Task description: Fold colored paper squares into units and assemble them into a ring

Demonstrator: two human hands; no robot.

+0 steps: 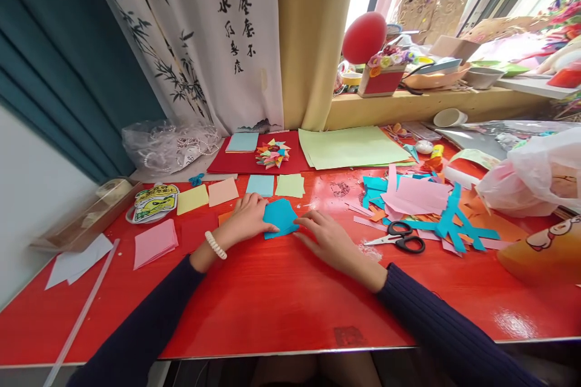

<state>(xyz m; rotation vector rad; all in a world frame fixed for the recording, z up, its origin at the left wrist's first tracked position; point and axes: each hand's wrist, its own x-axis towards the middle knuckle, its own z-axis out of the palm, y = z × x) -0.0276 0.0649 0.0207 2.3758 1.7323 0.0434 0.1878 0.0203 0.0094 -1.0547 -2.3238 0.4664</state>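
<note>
A blue sheet of paper (280,219) with folded-in corners lies on the red table in front of me. My left hand (241,219) grips its left side, thumb on the paper and the other fingers along the upper left edge. At the right corner, the fingertips of my right hand (327,240) hold the paper's edge. Just beyond it are a light blue square (260,185) and a pale green stack of squares (290,185). An orange paper (224,217) is partly hidden under my left hand. Scissors (399,238) rest to the right of my right hand.
Pink (157,243), yellow (192,199) and peach paper squares (223,191) lie at left. A multicoloured folded-paper ring (273,153) sits on red sheets at the back. Blue and pink scraps (415,195) heap at right, near a plastic bag (535,169). Large green sheets (354,146) lie behind.
</note>
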